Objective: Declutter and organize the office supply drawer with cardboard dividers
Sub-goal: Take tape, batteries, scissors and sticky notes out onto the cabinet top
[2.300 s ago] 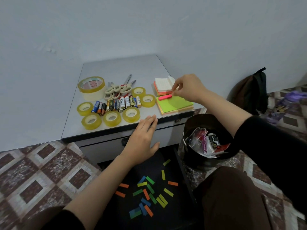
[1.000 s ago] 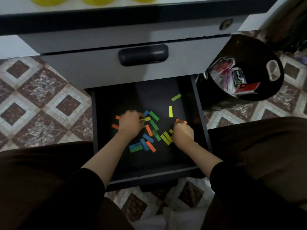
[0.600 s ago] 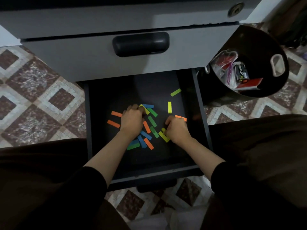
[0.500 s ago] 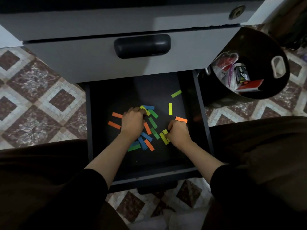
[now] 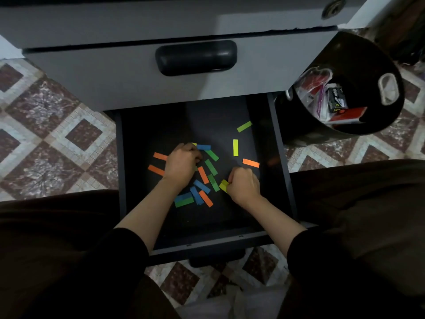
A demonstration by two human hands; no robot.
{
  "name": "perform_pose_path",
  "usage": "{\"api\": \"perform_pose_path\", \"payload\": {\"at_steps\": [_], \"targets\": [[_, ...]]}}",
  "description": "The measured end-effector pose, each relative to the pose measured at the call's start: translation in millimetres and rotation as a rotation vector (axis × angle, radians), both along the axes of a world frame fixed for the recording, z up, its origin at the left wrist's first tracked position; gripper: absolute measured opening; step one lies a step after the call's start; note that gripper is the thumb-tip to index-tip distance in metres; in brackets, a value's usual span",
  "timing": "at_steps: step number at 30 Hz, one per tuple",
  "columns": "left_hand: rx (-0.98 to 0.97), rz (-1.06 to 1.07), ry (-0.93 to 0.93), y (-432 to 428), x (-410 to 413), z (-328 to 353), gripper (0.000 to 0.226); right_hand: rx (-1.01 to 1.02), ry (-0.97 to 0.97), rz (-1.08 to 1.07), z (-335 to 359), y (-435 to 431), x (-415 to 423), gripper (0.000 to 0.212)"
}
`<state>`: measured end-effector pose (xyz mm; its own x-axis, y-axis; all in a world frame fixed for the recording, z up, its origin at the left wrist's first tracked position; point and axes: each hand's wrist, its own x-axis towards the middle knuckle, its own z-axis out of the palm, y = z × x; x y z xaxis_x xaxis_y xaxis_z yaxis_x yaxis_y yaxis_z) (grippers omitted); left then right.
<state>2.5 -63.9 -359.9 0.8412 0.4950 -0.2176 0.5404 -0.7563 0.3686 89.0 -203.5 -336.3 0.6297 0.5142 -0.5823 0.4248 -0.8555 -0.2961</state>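
Clearly the step in hand is gathering the loose paper strips [image 5: 203, 174] out of the open drawer [image 5: 207, 246] so that dividers can go in; no dividers are in view. The strips lie flat on the drawer's floor. Most are bunched near its middle, two orange ones lie toward its left wall, and a green, a yellow and an orange one sit apart toward its right wall.

The right hand [image 5: 245, 186], right of the drawer's middle, has thumb and fingers curled and pinches a yellow strip [image 5: 224, 185]. The left hand [image 5: 181, 164], left of the drawer's middle, has its fingers curled down onto the pile. Whether it actually grips a strip I cannot tell. A black bin [image 5: 358, 56] holding wrappers stands just outside the drawer's right wall.

Thin paper lying flat probably resists a straight pinch. It seems best to sweep the strips together toward the drawer's middle, slide a fingertip under an edge, and lift them as a bundle. The outliers by the drawer's right wall are easy to miss, and a loose grip could let strips slip back in.
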Motion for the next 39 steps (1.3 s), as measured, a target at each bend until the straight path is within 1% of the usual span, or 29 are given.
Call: {"api": "perform_pose_path", "payload": {"at_steps": [2, 3, 5, 6, 7, 8, 9, 10, 14, 15, 18, 20, 22, 25, 27, 31, 34, 39], "targets": [[-0.098, 0.06, -0.109, 4.7, -3.8, 1.9, 0.025, 0.014, 0.01, -0.008, -0.4, 0.3, 0.8, 0.02], [-0.125, 0.123, -0.171, 6.7, -5.9, 3.4, 0.025, 0.025, 0.017, -0.024, -1.0, 0.8, 1.7, 0.021], [-0.131, 0.335, -0.234, 9.7, -8.2, 5.5, 0.023, 0.07, 0.032, -0.086, -3.1, 1.8, 4.5, 0.022], [-0.135, 0.446, -0.216, 11.3, -7.4, 6.0, 0.025, 0.095, 0.04, -0.128, -3.6, 2.5, 6.3, 0.021], [-0.14, 0.522, -0.154, 12.1, -4.9, 5.7, 0.032, 0.118, 0.046, -0.167, -4.1, 3.2, 8.3, 0.019], [-0.135, 0.551, -0.064, 12.0, -2.6, 5.3, 0.039, 0.143, 0.048, -0.205, -3.6, 3.6, 10.4, 0.016], [-0.116, 0.543, 0.017, 10.6, -0.5, 5.4, 0.043, 0.168, 0.051, -0.245, -3.2, 4.0, 12.5, 0.013], [-0.094, 0.524, 0.055, 8.8, 1.3, 4.8, 0.043, 0.193, 0.052, -0.284, -2.3, 4.7, 14.9, 0.012], [-0.075, 0.492, -0.01, -3.3, 4.2, -0.4, 0.019, 0.319, 0.073, -0.454, 1.0, 10.0, 26.2, 0.011], [-0.08, 0.5, -0.011, -5.1, 4.1, -1.5, 0.016, 0.34, 0.078, -0.482, 0.8, 12.9, 29.4, 0.01], [-0.103, 0.504, 0.011, -6.0, 6.1, -2.1, 0.013, 0.379, 0.08, -0.543, -0.3, 24.0, 38.9, 0.01], [-0.14, 0.495, 0.034, -5.1, 5.9, -0.4, 0.012, 0.362, 0.082, -0.569, -2.4, 31.7, 42.2, 0.01], [-0.187, 0.486, 0.027, -3.7, 4.3, 2.4, 0.013, 0.321, 0.058, -0.572, -3.1, 36.7, 43.5, 0.012], [-0.304, 0.533, -0.099, 2.4, 6.2, 10.5, 0.017, 0.275, 0.018, -0.565, -1.0, 38.0, 43.8, 0.016], [-0.349, 0.527, -0.138, 8.8, 13.7, 19.3, 0.019, 0.237, 0.0, -0.526, 0.5, 37.9, 43.3, 0.017], [-0.369, 0.439, -0.134, 19.1, 30.8, 30.0, 0.013, 0.187, 0.001, -0.432, 9.3, 39.5, 41.2, 0.012], [-0.382, 0.392, -0.116, 19.2, 41.5, 30.5, 0.011, 0.172, 0.016, -0.39, 13.3, 37.6, 36.4, 0.017], [-0.461, 0.354, -0.123, 12.1, 72.6, 28.1, 0.012, 0.144, 0.065, -0.435, 25.4, 12.3, 23.9, 0.024]]}}
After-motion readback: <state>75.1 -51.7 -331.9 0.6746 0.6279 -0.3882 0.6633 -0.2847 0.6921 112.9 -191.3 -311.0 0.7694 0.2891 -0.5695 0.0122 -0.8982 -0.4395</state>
